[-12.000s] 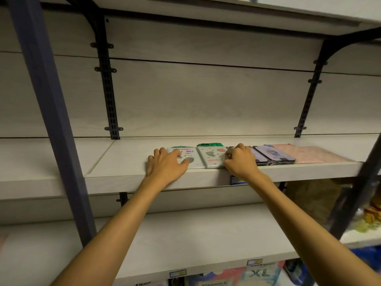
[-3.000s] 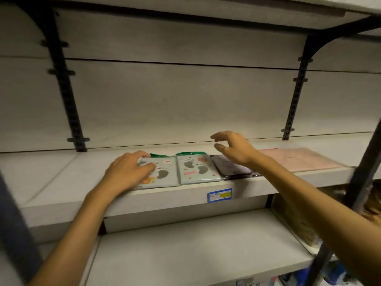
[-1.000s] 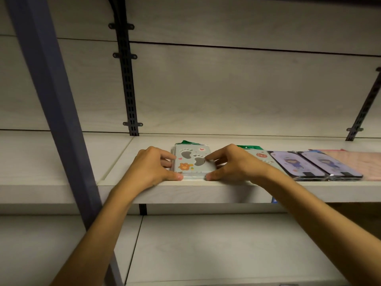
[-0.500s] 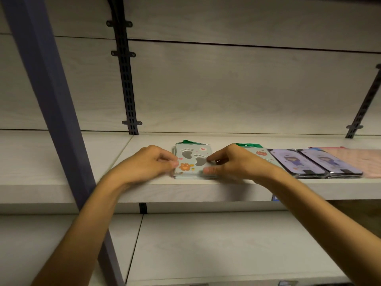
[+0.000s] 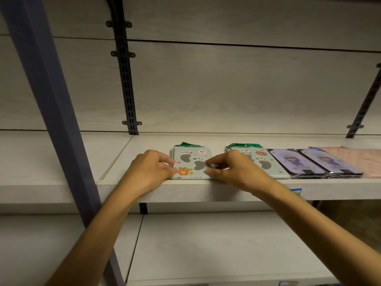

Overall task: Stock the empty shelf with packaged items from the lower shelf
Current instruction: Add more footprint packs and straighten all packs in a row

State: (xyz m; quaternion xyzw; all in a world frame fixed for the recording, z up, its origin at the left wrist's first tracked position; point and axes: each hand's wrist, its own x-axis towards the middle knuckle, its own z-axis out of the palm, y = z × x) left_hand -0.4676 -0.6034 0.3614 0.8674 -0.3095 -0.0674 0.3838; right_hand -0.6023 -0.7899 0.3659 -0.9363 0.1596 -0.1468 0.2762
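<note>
A small stack of pale green footprint-print packets (image 5: 192, 163) lies flat near the front edge of the light wooden shelf (image 5: 144, 190). My left hand (image 5: 149, 172) pinches the stack's left edge, fingers curled. My right hand (image 5: 233, 171) pinches its right edge with thumb and forefinger. To the right lie a second footprint packet (image 5: 260, 162), partly behind my right hand, two purple packets (image 5: 294, 164) with a cartoon figure, and a pink flat item (image 5: 358, 159).
A dark blue upright post (image 5: 53, 112) crosses the left foreground. Black slotted brackets (image 5: 125, 79) run up the back panel. A lower shelf board (image 5: 206, 244) lies below. A blue price tag (image 5: 295, 191) sits on the shelf edge at right.
Since a second ago the stack and both hands have stayed almost in place; the fingers have shifted slightly along the stack's sides, squaring it. Three seconds ago the right hand hovered over the purple packets.
</note>
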